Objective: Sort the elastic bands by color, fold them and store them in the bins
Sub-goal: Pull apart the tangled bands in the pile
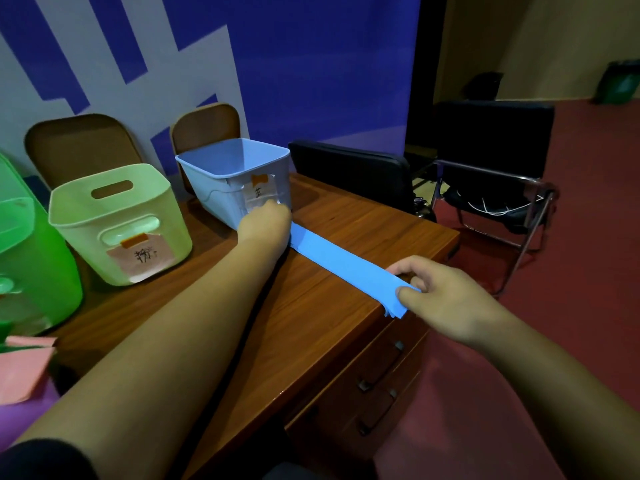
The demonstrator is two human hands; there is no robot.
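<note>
The blue bands (pixel 339 258) lie as a flat, layered strip running slantwise over the desk (pixel 346 209). The strip goes from the foot of the blue bin (pixel 214 181) near the back to the desk's right edge, where the stacked ends poke just past the edge. From where I stand they look thin, light and limp, a soft sheet with no stiffness of its own. I'd expect them to sag, stretch and slip layer on layer if lifted by one point. The ends seem the best places to take hold, with all the layers pinched together so the stack keeps square for folding.

The right hand (pixel 436 299) does just that: thumb and curled fingers pinch the near end at the right edge, wrist low. The left arm reaches far across the desk, and the left hand (pixel 266 216) is at the strip's far end against the blue bin. Its fingers are hidden behind the hand, so I cannot tell whether they pinch or merely press.
</note>
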